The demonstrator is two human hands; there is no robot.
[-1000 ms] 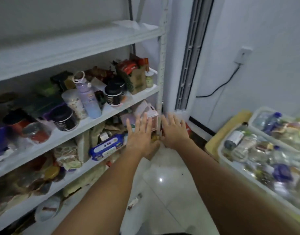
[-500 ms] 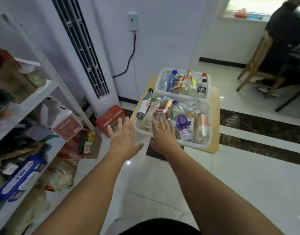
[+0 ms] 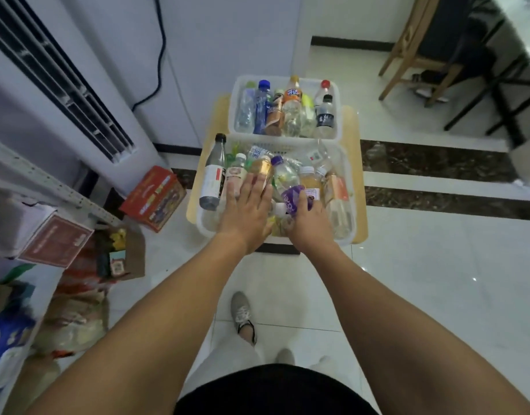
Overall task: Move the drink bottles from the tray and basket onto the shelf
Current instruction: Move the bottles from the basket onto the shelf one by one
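The right hand's [image 3: 310, 227] fingers vanish behind a purple-labelled clear plastic bottle [image 3: 292, 199]; its grip cannot be told. The left hand [image 3: 247, 211] lies flat, fingers straight, on bottles [image 3: 235, 175] in the near white plastic basket [image 3: 205, 224], on a pale wooden tray [image 3: 359, 190] over glossy white floor tiles [image 3: 437, 280]. The white metal shelf [image 3: 48, 184] is cut off left.

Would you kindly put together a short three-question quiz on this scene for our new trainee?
1. True or false: the orange bottle is in the far basket.
2. The left hand, fingers straight, lies over: A) the near basket; B) the far basket; C) the red box.
3. Fill in: the red box lies on the tray's ____ side.
Key: 1 true; 2 A; 3 left.
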